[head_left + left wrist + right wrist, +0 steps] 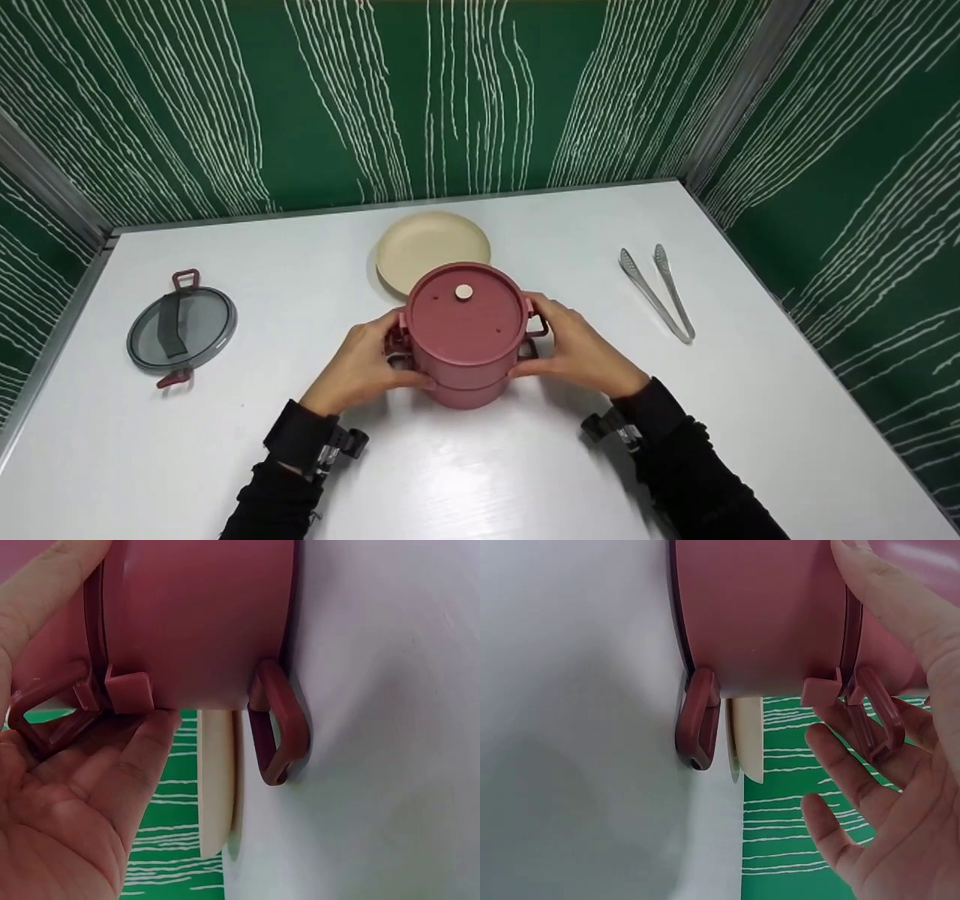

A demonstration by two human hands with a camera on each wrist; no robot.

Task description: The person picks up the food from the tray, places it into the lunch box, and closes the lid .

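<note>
A two-tier red pot point(466, 397) stands on the table, its red lid point(465, 334) topped by a small white knob point(464, 292). On its left side, my left hand point(367, 364) grips the upper tier point(45, 649), thumb across the front and fingers behind the upper side handle point(49, 701). My right hand point(570, 349) holds the opposite side, its thumb on the wall and its other fingers spread around the upper handle point(881, 709). Lower down, the bottom tier's handles point(289, 727) are untouched.
Behind the pot lies a beige plate point(427, 244), partly hidden by it. A glass lid with red handles point(202, 322) rests at the left. Metal tongs point(675, 304) lie spread at the right. Green walls with white streaks point(480, 97) enclose the white table point(787, 435).
</note>
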